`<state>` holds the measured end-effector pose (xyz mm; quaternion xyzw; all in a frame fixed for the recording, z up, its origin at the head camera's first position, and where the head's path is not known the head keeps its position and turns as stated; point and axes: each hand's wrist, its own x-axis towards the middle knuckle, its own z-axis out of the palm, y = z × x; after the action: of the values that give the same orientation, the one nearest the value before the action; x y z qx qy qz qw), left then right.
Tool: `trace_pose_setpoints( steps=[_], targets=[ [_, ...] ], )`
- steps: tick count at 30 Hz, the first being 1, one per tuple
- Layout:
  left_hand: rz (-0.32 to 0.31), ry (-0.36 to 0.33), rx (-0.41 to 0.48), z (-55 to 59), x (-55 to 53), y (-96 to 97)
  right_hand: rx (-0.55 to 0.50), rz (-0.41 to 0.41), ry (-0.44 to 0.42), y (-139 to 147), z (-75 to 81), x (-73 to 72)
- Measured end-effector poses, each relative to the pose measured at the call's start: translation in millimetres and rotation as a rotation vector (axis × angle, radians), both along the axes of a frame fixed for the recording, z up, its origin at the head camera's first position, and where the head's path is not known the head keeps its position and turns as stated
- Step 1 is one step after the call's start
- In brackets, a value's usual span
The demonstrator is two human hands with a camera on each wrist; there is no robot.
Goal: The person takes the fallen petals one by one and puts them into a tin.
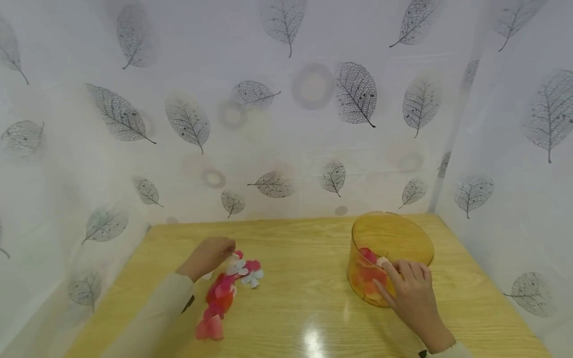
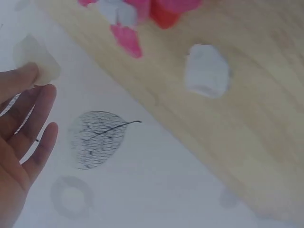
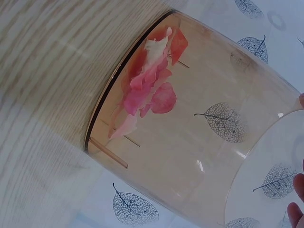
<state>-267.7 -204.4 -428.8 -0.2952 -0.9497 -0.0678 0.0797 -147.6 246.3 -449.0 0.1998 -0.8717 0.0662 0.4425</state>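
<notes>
My left hand [image 1: 214, 253] hovers at the upper left of a petal pile, pinching a pale cream petal [image 2: 40, 59] between thumb and fingers in the left wrist view. Pink and red petals [image 1: 220, 293] lie in that pile, with white flowers [image 1: 252, 277] at its right side. At the right stands a clear amber-tinted container [image 1: 398, 233], holding pink, red and pale petals [image 3: 142, 90] near its bottom. My right hand [image 1: 414, 293] is at its front rim, thumb and index finger spread apart. A pale petal [image 1: 382, 261] shows by the index finger; whether they touch is unclear.
A lone white petal [image 2: 207, 71] lies apart from the pile. The yellow wooden table [image 1: 295, 248] is bounded at the back and sides by white sheeting [image 1: 291, 149] with a grey leaf print. A stretch of tabletop separates the pile from the container.
</notes>
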Motion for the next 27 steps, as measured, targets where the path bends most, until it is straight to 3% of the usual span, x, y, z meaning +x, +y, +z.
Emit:
trace_pose_setpoints(
  steps=[5, 10, 20, 27],
  targets=[
    [-0.092, 0.091, 0.012, 11.8, -3.4, 17.5, -0.004, 0.004, 0.015, 0, 1.2, 0.0],
    [-0.161, 0.098, 0.017, 34.9, -1.6, 52.3, -0.009, 0.005, 0.022, 0, 1.6, -0.3],
    [-0.313, 0.120, 0.065, 70.3, -1.5, 147.0, -0.006, 0.003, 0.024, 1, 0.8, -0.2],
    [-0.397, 0.282, 0.101, 92.9, 4.9, 212.8, -0.011, 0.003, 0.021, 0, 2.3, -0.2]
  ],
)
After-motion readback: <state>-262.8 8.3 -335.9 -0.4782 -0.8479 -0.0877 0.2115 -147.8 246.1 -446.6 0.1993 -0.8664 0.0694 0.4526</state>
